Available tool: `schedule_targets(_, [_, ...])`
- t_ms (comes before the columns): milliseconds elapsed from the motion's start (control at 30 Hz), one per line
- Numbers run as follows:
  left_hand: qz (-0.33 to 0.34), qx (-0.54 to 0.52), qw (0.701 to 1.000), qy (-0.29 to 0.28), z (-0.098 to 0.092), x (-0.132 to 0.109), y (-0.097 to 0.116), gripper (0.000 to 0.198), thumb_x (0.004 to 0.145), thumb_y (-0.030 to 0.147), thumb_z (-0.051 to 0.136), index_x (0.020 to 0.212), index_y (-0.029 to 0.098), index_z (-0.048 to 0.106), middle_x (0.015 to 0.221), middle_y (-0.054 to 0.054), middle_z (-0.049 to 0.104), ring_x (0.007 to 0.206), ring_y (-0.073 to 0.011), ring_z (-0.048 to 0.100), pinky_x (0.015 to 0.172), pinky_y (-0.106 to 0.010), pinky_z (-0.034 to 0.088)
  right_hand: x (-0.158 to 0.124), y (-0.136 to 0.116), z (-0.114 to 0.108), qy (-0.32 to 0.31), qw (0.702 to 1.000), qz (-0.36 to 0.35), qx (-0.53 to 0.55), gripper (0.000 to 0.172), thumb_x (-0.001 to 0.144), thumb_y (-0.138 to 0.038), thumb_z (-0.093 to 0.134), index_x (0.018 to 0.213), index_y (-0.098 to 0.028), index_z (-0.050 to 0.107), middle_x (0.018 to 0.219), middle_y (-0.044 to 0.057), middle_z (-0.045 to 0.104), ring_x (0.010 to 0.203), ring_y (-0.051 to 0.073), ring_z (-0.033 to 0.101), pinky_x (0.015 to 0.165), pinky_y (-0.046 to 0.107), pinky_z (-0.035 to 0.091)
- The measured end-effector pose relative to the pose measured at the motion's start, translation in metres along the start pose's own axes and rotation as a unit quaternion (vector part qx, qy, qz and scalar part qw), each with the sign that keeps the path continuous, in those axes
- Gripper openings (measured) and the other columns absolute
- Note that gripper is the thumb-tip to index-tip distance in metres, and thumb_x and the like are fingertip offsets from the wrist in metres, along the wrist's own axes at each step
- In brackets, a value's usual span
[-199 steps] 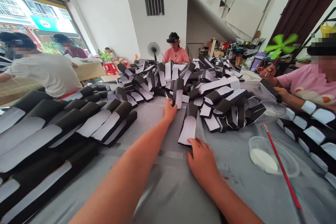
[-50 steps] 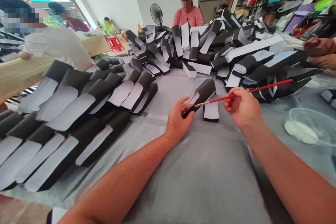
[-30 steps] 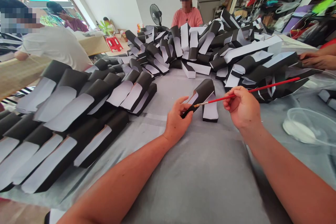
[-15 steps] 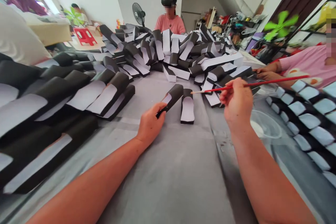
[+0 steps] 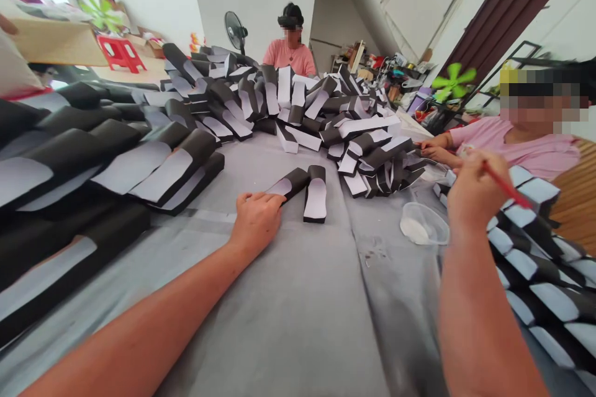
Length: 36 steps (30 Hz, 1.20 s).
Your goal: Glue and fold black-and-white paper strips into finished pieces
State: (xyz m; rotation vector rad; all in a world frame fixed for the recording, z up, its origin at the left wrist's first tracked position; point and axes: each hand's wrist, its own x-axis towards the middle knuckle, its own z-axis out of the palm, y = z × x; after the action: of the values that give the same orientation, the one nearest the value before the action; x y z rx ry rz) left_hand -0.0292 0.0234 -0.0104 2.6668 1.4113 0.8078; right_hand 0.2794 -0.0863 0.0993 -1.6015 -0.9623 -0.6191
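My left hand grips the lower end of a curved black piece with a white face, which lies low over the grey table cover. Just to its right stands a similar black-and-white piece, untouched by either hand. My right hand is raised over the table's right side, pinching a red paintbrush. Its tip is hidden behind my fingers. Nearest that hand is a clear plastic tub with white paste inside.
A large heap of black-and-white pieces rises ahead, with neat rows at left and more rows at right. A co-worker's hands rest by the heap. Another person sits beyond it, near a standing fan.
My right hand has swung right with the brush, which now points right instead of left. The left hand has lowered its piece toward the table. The whole view has turned left.
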Motion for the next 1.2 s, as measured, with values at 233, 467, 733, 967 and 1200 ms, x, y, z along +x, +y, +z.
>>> schedule_targets(233, [0.002, -0.010, 1.000, -0.024, -0.001, -0.001, -0.004, 0.033, 0.081, 0.010, 0.040, 0.084, 0.022, 0.070, 0.091, -0.008, 0.073, 0.085, -0.0256, 0.063, 0.082, -0.043, 0.034, -0.024, 0.052, -0.015, -0.325, 0.873, -0.052, -0.361, 0.030, 0.080, -0.012, 0.045, 0.094, -0.019, 0.071, 0.071, 0.010, 0.063, 0.070, 0.023, 0.058, 0.060, 0.032, 0.038])
schedule_targets(467, [-0.007, 0.001, 0.999, -0.040, -0.004, -0.002, -0.002, 0.030, 0.082, 0.014, 0.040, 0.087, 0.021, 0.069, 0.097, -0.009, 0.071, 0.089, -0.0261, 0.062, 0.082, -0.042, 0.034, -0.044, 0.063, -0.024, -0.447, 0.768, -0.096, -0.449, 0.044, 0.079, -0.006, 0.041, 0.105, -0.025, 0.071, 0.095, 0.010, 0.070, 0.096, 0.025, 0.062, 0.067, 0.032, 0.045])
schedule_targets(733, [-0.016, 0.008, 0.999, -0.035, -0.001, -0.002, -0.004, 0.031, 0.081, 0.013, 0.043, 0.103, 0.021, 0.065, 0.106, -0.010, 0.069, 0.093, -0.0267, 0.062, 0.080, -0.041, 0.033, -0.038, 0.079, -0.028, -0.445, 0.797, -0.086, -0.398, 0.049, 0.071, -0.006, 0.045, 0.106, -0.029, 0.071, 0.088, 0.005, 0.072, 0.082, 0.023, 0.065, 0.060, 0.028, 0.042])
schedule_targets(967, [-0.012, 0.018, 0.999, -0.033, 0.001, -0.003, -0.004, 0.030, 0.080, 0.013, 0.045, 0.099, 0.023, 0.065, 0.104, -0.008, 0.070, 0.091, -0.0249, 0.061, 0.079, -0.039, 0.034, -0.038, 0.089, -0.032, -0.399, 0.865, -0.050, -0.301, 0.045, 0.067, -0.004, 0.045, 0.094, -0.024, 0.075, 0.079, 0.009, 0.071, 0.074, 0.026, 0.064, 0.058, 0.034, 0.040])
schedule_targets(1200, [-0.026, 0.007, 0.999, -0.045, 0.000, -0.003, -0.003, 0.030, 0.080, 0.014, 0.045, 0.101, 0.022, 0.064, 0.108, -0.010, 0.070, 0.094, -0.0271, 0.062, 0.080, -0.041, 0.033, -0.040, 0.079, -0.029, -0.424, 0.814, -0.092, -0.386, 0.048, 0.075, -0.006, 0.044, 0.108, -0.028, 0.071, 0.087, 0.006, 0.071, 0.082, 0.022, 0.064, 0.063, 0.030, 0.042])
